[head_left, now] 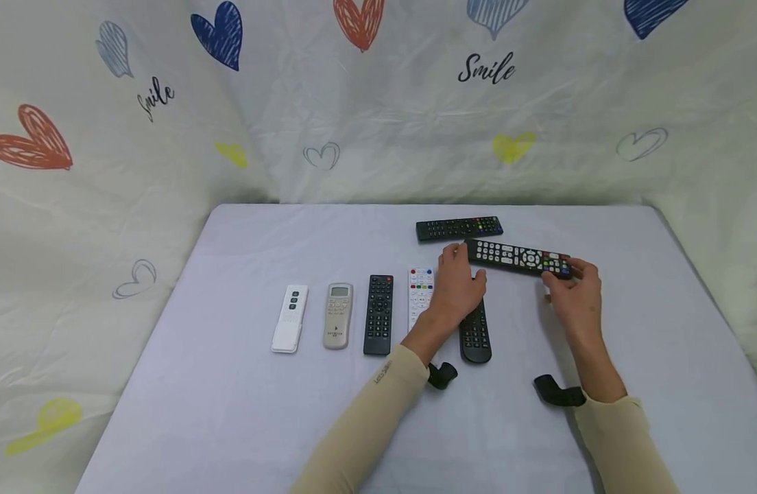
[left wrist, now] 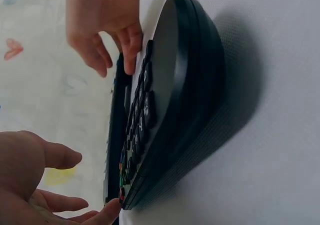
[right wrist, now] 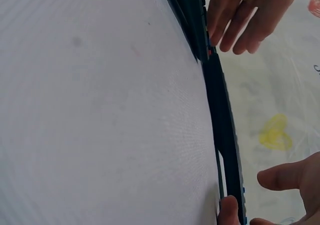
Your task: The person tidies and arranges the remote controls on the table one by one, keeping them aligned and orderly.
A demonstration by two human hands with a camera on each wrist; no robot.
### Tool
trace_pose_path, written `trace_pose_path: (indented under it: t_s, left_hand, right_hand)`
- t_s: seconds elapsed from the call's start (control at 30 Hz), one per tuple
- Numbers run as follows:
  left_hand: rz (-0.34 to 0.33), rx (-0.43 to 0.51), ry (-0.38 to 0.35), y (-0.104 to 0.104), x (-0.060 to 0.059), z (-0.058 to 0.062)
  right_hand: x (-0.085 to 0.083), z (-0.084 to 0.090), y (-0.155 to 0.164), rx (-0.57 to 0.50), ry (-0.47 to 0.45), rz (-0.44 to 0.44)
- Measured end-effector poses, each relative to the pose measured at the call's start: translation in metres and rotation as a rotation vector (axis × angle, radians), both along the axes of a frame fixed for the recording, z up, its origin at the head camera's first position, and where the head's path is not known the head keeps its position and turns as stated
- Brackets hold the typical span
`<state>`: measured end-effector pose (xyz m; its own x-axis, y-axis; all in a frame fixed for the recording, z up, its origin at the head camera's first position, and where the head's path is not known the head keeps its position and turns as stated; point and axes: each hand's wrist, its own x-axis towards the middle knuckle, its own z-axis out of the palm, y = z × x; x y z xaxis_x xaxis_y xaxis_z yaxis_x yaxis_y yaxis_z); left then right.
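A long black remote control with white buttons (head_left: pixel 514 256) lies slantwise across the right half of the table. My right hand (head_left: pixel 577 298) grips its right end; in the right wrist view, fingers lie on both sides of the remote, and a narrow gap shows beneath it. By the remote's left end is my left hand (head_left: pixel 459 288), its fingers extended; whether they touch it I cannot tell. Below this hand lies another black remote (head_left: pixel 475 336), its upper part hidden in the head view. Partly behind the left hand is a white remote with coloured buttons (head_left: pixel 420 288).
Farther back lies a black remote (head_left: pixel 459 228). To the left stand in a row a white remote (head_left: pixel 289 319), a beige remote with a small screen (head_left: pixel 338 315) and a black remote (head_left: pixel 378 315). A white cloth covers the table (head_left: pixel 199 412); a heart-patterned curtain (head_left: pixel 391 103) hangs behind.
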<state>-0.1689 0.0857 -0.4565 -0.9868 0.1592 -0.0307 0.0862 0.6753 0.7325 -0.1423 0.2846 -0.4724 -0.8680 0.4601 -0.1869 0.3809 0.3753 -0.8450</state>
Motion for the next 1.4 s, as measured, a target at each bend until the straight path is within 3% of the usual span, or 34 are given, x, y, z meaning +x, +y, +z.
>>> trace_pose_path:
  t_s: [0.37, 0.8, 1.1, 1.4]
  left_hand:
    - [0.001, -0.009, -0.055, 0.004, -0.007, 0.000]
    - [-0.010, -0.038, -0.057, 0.004, -0.014, -0.006]
    - [0.039, 0.083, -0.065, 0.003, -0.017, -0.010]
    - [0.092, 0.149, -0.050, 0.004, -0.016, -0.007]
  right_hand:
    - [0.003, 0.001, -0.001, 0.005, -0.014, -0.001]
    - [0.000, 0.001, 0.003, -0.028, -0.068, -0.005]
    - [0.001, 0.003, 0.009, -0.058, -0.039, 0.040]
    - [0.004, 0.002, 0.008, -0.087, 0.004, 0.007]
